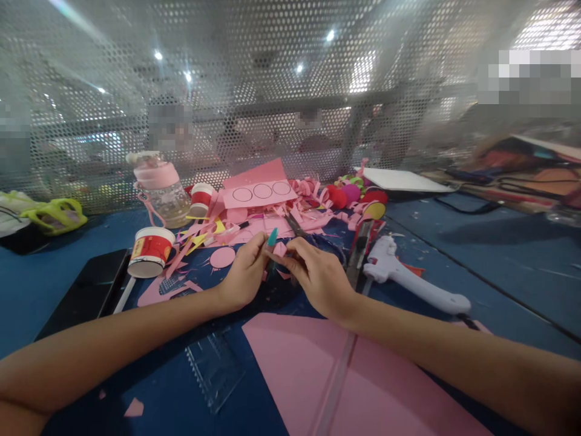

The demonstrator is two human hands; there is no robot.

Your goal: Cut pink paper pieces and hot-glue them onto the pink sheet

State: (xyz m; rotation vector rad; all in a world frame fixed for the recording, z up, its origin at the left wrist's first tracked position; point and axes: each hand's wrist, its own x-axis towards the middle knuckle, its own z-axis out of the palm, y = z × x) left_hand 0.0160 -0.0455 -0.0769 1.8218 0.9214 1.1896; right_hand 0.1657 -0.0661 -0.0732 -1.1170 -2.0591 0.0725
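Observation:
My left hand (245,272) and my right hand (318,275) meet over the blue table (476,254), fingertips together. Between them they pinch a small pink paper piece (279,249). A teal tip (272,237), perhaps a pen or tool end, sticks up at my left fingertips; which hand holds it I cannot tell. Scissors (295,225) lie just behind my fingers. A pink paper circle (222,257) rests left of my left hand.
Large pink sheets (327,369) and a clear ruler (215,366) lie near me. A white glue gun (408,275) is at right. Two paper cups (149,251), a pink bottle (161,188), a black phone (88,290), pink scraps and a perforated metal screen (272,79) stand behind.

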